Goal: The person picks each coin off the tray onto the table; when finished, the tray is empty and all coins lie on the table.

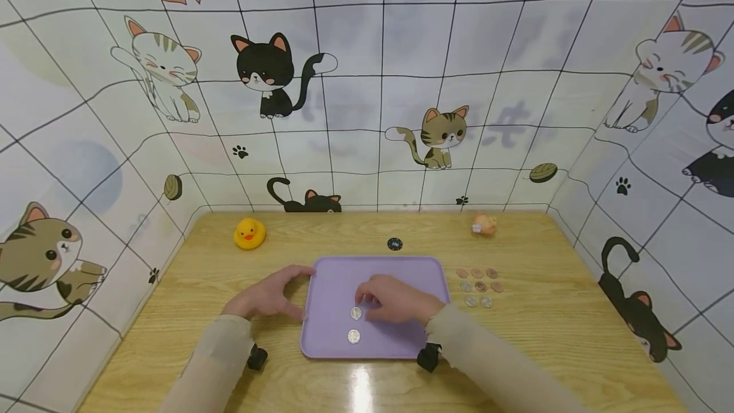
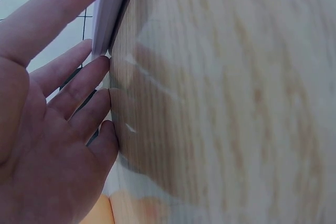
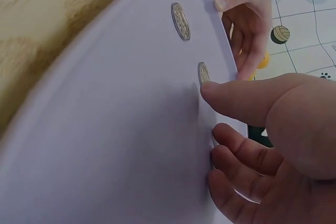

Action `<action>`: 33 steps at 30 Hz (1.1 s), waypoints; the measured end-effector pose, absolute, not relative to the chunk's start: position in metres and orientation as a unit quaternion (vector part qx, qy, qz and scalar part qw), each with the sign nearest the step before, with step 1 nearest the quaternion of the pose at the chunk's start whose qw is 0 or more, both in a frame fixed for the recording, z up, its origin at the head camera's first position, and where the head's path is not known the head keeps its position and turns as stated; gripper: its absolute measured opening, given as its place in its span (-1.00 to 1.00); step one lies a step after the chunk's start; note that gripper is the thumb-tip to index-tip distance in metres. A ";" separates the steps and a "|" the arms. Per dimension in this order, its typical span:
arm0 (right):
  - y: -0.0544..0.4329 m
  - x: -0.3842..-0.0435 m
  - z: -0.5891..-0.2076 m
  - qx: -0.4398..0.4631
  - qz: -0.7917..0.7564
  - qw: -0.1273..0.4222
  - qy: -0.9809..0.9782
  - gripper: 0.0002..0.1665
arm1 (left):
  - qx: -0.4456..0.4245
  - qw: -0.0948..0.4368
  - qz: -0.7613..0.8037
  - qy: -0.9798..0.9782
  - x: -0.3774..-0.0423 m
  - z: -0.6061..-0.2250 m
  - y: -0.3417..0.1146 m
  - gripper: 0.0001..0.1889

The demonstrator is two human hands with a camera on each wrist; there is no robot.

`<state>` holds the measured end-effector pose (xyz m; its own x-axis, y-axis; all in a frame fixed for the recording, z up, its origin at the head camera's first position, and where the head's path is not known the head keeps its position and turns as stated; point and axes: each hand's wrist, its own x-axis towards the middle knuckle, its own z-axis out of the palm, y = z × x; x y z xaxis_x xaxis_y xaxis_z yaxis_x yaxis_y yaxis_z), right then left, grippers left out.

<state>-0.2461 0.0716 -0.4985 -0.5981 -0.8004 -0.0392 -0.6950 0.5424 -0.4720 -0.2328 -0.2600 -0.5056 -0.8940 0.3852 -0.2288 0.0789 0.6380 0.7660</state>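
A purple tray (image 1: 321,273) lies on the wooden table with two silver coins on it, an upper coin (image 1: 356,313) and a lower coin (image 1: 353,336). My left hand (image 1: 272,293) is at the tray's left edge, thumb and fingers spread, touching the rim. In the left wrist view its palm (image 2: 58,145) is bare. My right hand (image 1: 395,299) reaches over the tray, its fingers bent down beside the upper coin. The right wrist view shows the thumb (image 3: 236,98) next to that coin, apart from the other fingers, which rest on the tray; the index fingertip is hidden.
Right of the tray lie several copper coins (image 1: 480,286) and silver coins (image 1: 471,301). A black chip (image 1: 394,244) sits behind the tray. A yellow rubber duck (image 1: 249,234) stands at back left, a small orange figure (image 1: 484,224) at back right. A cat-patterned cloth (image 1: 355,101) surrounds the table.
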 end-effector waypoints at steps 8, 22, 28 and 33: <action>0.059 -0.243 -0.500 -0.433 -0.216 0.127 0.866 -0.77 | 0.134 0.183 0.403 0.887 -0.232 -0.507 -0.260 -0.01; 0.051 -0.242 -0.499 -0.418 -0.205 0.131 0.876 -0.84 | 0.134 0.184 0.408 0.884 -0.234 -0.510 -0.261 -0.01; 0.048 -0.240 -0.500 -0.412 -0.182 0.136 0.883 -0.85 | 0.134 0.188 0.409 0.882 -0.232 -0.508 -0.261 -0.01; 0.047 -0.240 -0.498 -0.414 -0.166 0.138 0.884 -0.86 | 0.138 0.184 0.409 0.883 -0.233 -0.507 -0.261 -0.02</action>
<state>-0.2403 0.0470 -0.4978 -0.6195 -0.7778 -0.1061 -0.6861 0.6022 -0.4081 -0.2329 -0.2606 -0.5071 -0.8945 0.3936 -0.2123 0.0922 0.6269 0.7736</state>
